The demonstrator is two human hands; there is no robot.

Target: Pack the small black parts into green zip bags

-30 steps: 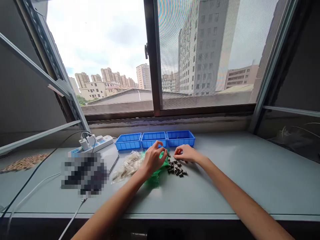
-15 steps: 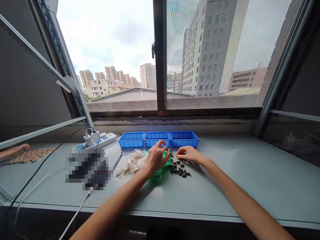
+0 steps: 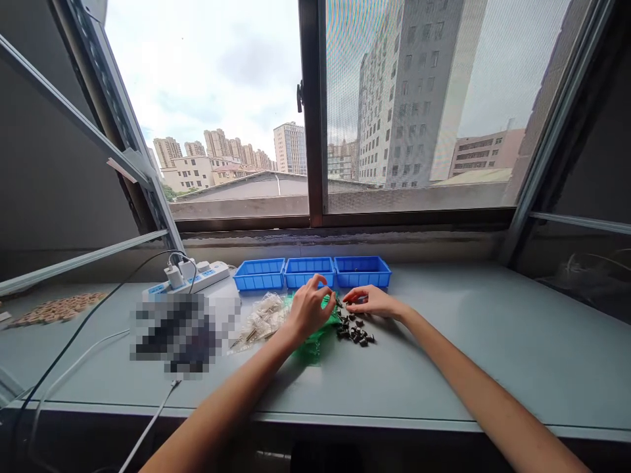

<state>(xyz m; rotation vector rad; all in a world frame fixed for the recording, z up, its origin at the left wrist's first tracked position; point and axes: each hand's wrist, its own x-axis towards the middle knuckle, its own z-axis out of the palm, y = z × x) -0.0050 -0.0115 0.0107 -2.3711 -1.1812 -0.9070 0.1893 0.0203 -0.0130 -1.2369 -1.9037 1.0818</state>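
Note:
My left hand (image 3: 310, 307) is over a green mesh bag (image 3: 311, 349), its index finger and thumb curved with a gap between them. The lower fingers are hidden, and nothing shows in the gap. Just right of the bag, small dark parts with flat heads and short stems (image 3: 355, 334) lie in a loose pile. Behind that pile is my right hand (image 3: 374, 302), low over the table. Its fingers are bent together beside a few dark parts at the bag's edge; whatever they pinch is too small to name.
Three blue bins (image 3: 259, 274) stand in a row at the back. Clear plastic bags of small pieces (image 3: 263, 318) lie left of the green bag. A white power strip (image 3: 210, 279), cables and a blurred-out dark object are further left. Brownish pieces (image 3: 59, 309) are spread at far left.
My right hand has shifted slightly left, towards the green bag. The left hand has stayed almost in place. Another person's hand at the far left has gone out of view.

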